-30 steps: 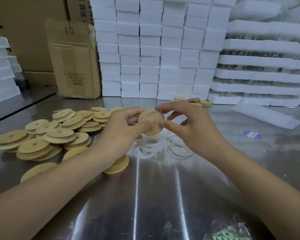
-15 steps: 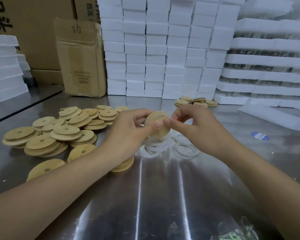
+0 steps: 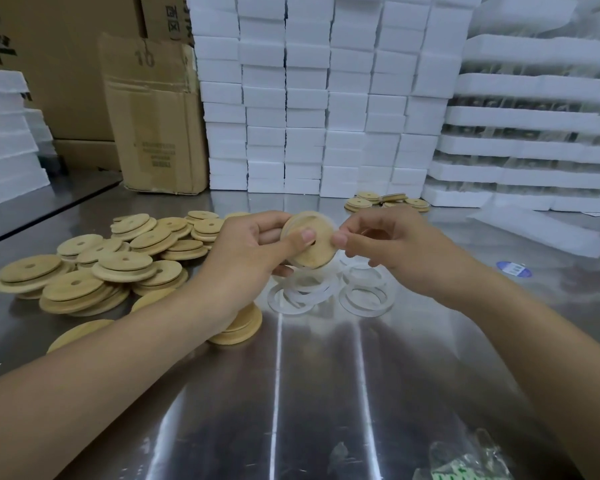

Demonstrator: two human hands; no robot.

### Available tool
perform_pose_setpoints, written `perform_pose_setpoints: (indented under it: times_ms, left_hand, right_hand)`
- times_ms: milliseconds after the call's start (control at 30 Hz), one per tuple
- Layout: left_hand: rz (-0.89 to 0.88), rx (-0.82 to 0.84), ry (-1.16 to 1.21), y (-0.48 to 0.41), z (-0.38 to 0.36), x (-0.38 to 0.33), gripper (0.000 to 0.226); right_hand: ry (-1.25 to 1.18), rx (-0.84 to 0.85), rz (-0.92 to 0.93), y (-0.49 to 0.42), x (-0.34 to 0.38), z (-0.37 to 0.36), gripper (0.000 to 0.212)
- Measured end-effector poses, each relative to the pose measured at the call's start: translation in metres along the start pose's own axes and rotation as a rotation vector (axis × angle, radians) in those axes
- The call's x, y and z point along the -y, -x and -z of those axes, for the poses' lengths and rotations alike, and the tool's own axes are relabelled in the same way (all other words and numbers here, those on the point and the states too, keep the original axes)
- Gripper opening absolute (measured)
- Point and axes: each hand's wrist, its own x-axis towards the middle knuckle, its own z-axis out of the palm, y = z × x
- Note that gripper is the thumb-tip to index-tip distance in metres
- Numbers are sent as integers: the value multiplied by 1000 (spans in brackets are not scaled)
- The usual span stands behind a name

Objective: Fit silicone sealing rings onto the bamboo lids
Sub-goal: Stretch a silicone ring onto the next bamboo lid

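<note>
Held at centre frame, just above the steel worktop (image 3: 309,393): one bamboo lid (image 3: 309,242), tilted with its flat face toward the camera and its small centre hole half hidden by a thumb. Left hand (image 3: 253,251) clasped around the lid's left rim, thumb across the face, fingers behind. Right hand (image 3: 388,247) pinched at the lid's right edge, thumb tip touching the rim; likely pressing a translucent sealing ring (image 3: 300,216) into place, seen only as a pale band along the lid's upper edge. How far round the ring is seated cannot be told.

Directly below the hands, on the worktop: loose silicone rings (image 3: 366,299), overlapping, nearer the right hand. At left of frame: heap of bare lids (image 3: 118,261), nearer the left hand. At upper right of centre, well apart: small cluster of lids (image 3: 387,201), possibly finished. Along the back of the frame: white foam blocks (image 3: 326,98) and a cardboard box (image 3: 153,116).

Judged mid-fit: next move turns on the lid's rim lying between both thumbs.
</note>
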Motion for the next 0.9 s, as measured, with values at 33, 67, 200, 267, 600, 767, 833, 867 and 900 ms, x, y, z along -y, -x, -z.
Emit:
perform_pose_setpoints:
  times_ms: [33,67,200,267,600,767,833,867,900]
  left_hand:
    - [8,8,12,0,0,-1,19]
    - [15,17,19,-1,0,-2,21]
    - [27,47,24,-2,1,-5,24]
    - [24,49,15,-1,1,-5,24]
    - [49,4,97,-6,12,-10,27]
    - [14,12,77,-4,7,-9,27]
    - [-28,-6,-14,-4,5,-8,25]
    - [-57,-14,-58,-4,4,-8,23]
    - [-84,-18,-92,-4,3,-8,22]
  right_hand:
    - [-7,2,4,0,0,3,24]
    - [-17,1,4,-1,-1,6,25]
    - [-16,14,1,-2,-5,13,22]
    - [-22,20,4,-2,-5,13,21]
    - [-107,-46,15,0,-5,1,8]
    - [-202,-144,86,-2,-4,-14,31]
    - [-58,-155,168,-1,-5,-17,39]
    - [62,-151,217,0,-5,-19,44]
    - [182,-143,265,1,-5,-20,48]
